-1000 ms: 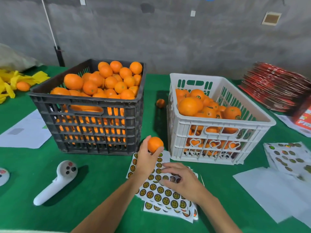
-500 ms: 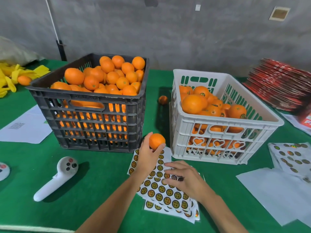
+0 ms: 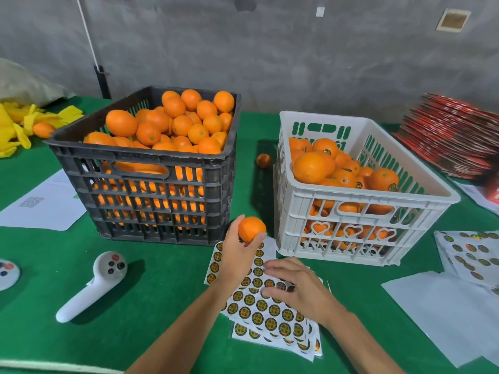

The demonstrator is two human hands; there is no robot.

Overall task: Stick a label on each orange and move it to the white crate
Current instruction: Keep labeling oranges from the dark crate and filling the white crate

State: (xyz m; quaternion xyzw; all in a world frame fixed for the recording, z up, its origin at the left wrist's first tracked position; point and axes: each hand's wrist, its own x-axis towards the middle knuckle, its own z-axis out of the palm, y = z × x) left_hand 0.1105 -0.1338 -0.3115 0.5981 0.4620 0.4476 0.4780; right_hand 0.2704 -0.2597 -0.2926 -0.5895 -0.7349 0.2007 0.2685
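A single orange (image 3: 251, 229) is held above the green bench (image 3: 167, 279), gripped by the curled fingers and thumb of the left hand (image 3: 239, 256), in the gap between the two crates near their front corners. Directly below it lies a stack of label sheets (image 3: 266, 313) printed with round dark-and-gold stickers. The right hand (image 3: 294, 288), at 4 o'clock of the orange, rests on the top sheet with its fingers bent down onto the stickers; whether a label is pinched between them cannot be told. The white crate (image 3: 351, 211), at 3 o'clock of the orange, holds labelled oranges up to about its rim. The black crate (image 3: 151, 195), at 10 o'clock, is heaped with oranges. A loose small orange (image 3: 263, 160) lies on the bench between the crates, at 12 o'clock. A white handheld controller (image 3: 93, 286) lies at 8 o'clock, further sticker sheets (image 3: 469, 255) at the right edge, and a stack of red cartons (image 3: 453, 136) at 2 o'clock.
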